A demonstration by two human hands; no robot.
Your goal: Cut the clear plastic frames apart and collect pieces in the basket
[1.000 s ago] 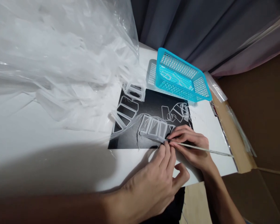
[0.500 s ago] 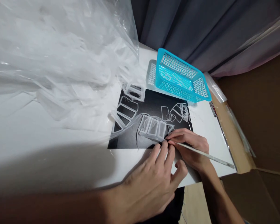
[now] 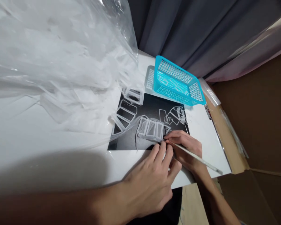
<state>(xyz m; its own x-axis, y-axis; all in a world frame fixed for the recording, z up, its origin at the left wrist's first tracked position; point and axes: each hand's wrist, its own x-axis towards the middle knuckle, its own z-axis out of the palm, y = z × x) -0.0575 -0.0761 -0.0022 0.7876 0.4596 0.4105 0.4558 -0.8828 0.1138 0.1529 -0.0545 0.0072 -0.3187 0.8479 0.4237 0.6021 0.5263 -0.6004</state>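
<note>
My right hand (image 3: 186, 148) is closed on a thin pale stick (image 3: 199, 158), whose near end slants down to the right. Its fingertips meet the lower right corner of a translucent piece with framed panels (image 3: 151, 128) on a black mat (image 3: 150, 107). Beside it, my left hand (image 3: 152, 178) lies palm down with fingers spread, its fingertips at the mat's lower edge close to the same corner. More white outlined pieces rest on the mat, one at the left (image 3: 125, 115) and a cluster at the right (image 3: 176, 115).
A blue perforated basket (image 3: 178, 82) stands behind the mat. Large clear plastic bags of white translucent material (image 3: 72, 56) fill the upper left. A grey curtain (image 3: 178, 31) hangs behind, and cardboard (image 3: 253, 125) borders the white table (image 3: 51, 134) at the right.
The view has shifted slightly, moving the basket and mat a little left and down. My right hand and the stick keep nearly the same place at the panelled piece; my left thumb sits closer to its fingers.
</note>
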